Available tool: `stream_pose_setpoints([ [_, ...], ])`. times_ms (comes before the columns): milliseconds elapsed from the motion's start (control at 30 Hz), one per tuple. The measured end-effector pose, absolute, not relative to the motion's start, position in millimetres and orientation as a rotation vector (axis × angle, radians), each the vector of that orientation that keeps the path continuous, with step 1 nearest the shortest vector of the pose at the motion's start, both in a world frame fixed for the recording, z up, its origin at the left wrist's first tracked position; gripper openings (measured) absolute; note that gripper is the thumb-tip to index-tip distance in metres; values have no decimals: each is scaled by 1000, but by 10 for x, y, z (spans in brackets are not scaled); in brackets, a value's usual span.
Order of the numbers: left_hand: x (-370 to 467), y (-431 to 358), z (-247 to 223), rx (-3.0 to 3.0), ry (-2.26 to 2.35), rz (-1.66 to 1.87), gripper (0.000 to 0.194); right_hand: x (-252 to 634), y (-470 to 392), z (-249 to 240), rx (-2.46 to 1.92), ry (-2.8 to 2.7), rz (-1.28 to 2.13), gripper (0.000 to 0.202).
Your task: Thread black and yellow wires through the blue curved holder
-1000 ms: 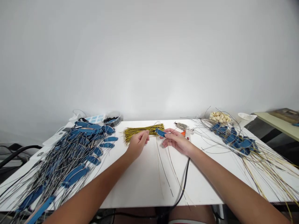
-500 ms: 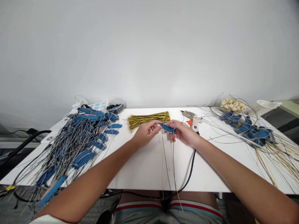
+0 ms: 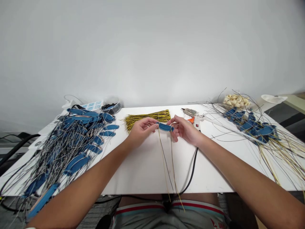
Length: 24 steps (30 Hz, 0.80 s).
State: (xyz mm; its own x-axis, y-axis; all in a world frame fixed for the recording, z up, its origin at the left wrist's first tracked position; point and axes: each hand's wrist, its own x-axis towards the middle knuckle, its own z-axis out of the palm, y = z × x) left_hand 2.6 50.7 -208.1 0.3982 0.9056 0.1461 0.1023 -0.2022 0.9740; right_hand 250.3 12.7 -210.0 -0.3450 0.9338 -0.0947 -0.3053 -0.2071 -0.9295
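Observation:
Between my two hands I hold a small blue leaf-shaped piece [image 3: 165,127] level above the white table [image 3: 147,171]. My left hand [image 3: 142,129] pinches its left end and my right hand [image 3: 184,129] pinches its right end. Thin yellow and black wires [image 3: 168,162] hang from the piece toward my lap. Just behind my hands lies a bundle of yellow-black wires [image 3: 147,118].
A big heap of blue pieces with grey wires [image 3: 71,143] covers the table's left side. A smaller such heap [image 3: 252,127] lies at the right. A glue gun [image 3: 194,116] with a black cord [image 3: 192,175], a dish of black beads [image 3: 111,106] and a bowl of pale shells [image 3: 234,100] stand at the back.
My left hand has closed in on the blue piece and now pinches its left end. The head camera has tilted down, so the table sits higher in view.

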Motion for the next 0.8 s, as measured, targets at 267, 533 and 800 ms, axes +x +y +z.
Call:
stream_pose_setpoints([
  [267, 31, 582, -2077, 1442, 834, 1042, 43, 2501, 124, -2139, -824, -1111, 1573, 36],
  [533, 10, 583, -2142, 1505, 761, 882, 54, 2508, 137, -2176, -829, -1104, 1511, 23],
  [800, 15, 577, -2169, 1502, 755, 813, 47, 2483, 128, -2191, -820, -1082, 1530, 16],
])
